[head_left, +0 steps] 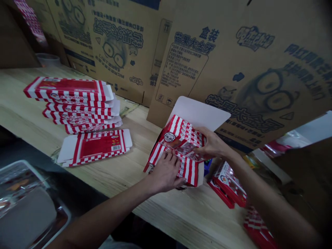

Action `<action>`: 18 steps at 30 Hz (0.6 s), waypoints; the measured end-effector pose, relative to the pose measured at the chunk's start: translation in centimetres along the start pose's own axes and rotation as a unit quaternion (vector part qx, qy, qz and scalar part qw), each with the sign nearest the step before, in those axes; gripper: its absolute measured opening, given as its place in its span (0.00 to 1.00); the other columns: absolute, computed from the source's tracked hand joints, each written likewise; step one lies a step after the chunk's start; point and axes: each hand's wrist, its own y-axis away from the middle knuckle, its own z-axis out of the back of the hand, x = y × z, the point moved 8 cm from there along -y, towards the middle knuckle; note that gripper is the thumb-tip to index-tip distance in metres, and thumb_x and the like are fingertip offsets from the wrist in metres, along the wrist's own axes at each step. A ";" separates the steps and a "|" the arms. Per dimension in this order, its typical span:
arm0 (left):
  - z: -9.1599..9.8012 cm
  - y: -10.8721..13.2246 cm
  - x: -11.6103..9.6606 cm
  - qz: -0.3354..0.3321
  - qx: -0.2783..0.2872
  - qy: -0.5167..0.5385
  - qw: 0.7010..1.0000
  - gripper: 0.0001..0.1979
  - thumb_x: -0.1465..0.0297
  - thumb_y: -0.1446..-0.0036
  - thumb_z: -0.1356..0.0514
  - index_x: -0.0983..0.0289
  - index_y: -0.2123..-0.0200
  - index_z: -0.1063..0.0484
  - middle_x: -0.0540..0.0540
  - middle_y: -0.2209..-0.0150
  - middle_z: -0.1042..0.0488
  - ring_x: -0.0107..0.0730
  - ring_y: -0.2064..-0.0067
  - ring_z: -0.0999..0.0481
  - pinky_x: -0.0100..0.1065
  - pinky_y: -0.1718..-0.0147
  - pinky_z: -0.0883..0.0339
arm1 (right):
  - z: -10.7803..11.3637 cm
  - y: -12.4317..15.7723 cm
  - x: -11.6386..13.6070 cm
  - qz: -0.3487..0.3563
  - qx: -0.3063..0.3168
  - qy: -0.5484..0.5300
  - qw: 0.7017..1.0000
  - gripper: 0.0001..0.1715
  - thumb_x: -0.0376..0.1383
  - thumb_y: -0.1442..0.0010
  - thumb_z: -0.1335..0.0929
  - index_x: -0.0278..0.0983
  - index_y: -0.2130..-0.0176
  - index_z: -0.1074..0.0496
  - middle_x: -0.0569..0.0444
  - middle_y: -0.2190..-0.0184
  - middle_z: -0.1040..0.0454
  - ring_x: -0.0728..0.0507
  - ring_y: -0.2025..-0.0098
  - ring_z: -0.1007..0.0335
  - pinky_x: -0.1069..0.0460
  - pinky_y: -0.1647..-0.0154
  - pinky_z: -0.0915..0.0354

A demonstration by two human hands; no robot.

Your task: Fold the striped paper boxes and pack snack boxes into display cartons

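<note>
Open box on worktop, white flap up against brown carton. Striped pack sits in box; right hand pinches its right end, thumb below, fingers above. Left hand lies palm down on striped card just in front, fingers bent and close together, thumb out, gripping nothing; pack or box wall there, can't tell. Off left, stack of flattish striped boxes, slightly skewed; single flat box before it. Red boxes under right forearm.
</note>
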 end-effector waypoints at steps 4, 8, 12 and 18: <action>0.1 0.0 -0.1 -0.005 0.009 0.008 1.000 0.35 0.48 0.40 0.55 0.73 0.46 0.35 0.71 0.44 0.34 0.60 0.39 0.43 0.54 0.42 0.53 | -0.3 0.3 -2.0 -0.020 0.007 -0.063 0.998 0.47 0.39 0.58 0.25 0.41 0.41 0.40 0.46 0.42 0.36 0.33 0.42 0.38 0.38 0.40 0.43; 0.3 0.0 -0.1 0.000 0.007 0.009 1.000 0.36 0.47 0.41 0.54 0.74 0.46 0.35 0.72 0.44 0.34 0.60 0.40 0.42 0.54 0.42 0.53 | -0.3 0.7 -2.2 -0.017 0.015 -0.073 0.997 0.47 0.40 0.57 0.25 0.42 0.40 0.41 0.47 0.42 0.37 0.33 0.42 0.38 0.38 0.40 0.42; 0.3 0.0 -0.1 -0.003 -0.002 0.004 1.000 0.36 0.47 0.42 0.54 0.74 0.47 0.34 0.72 0.45 0.34 0.62 0.40 0.41 0.54 0.43 0.52 | -0.6 0.4 -1.1 0.010 0.031 -0.035 0.999 0.51 0.43 0.55 0.26 0.42 0.37 0.48 0.44 0.40 0.39 0.30 0.40 0.41 0.36 0.40 0.43; 0.5 -0.1 0.0 0.000 -0.019 0.005 1.000 0.35 0.47 0.42 0.53 0.72 0.48 0.33 0.71 0.47 0.32 0.62 0.42 0.40 0.55 0.43 0.52 | -1.4 -1.5 0.7 0.032 0.039 0.043 0.998 0.67 0.49 0.58 0.24 0.40 0.33 0.61 0.39 0.38 0.45 0.26 0.38 0.48 0.32 0.40 0.45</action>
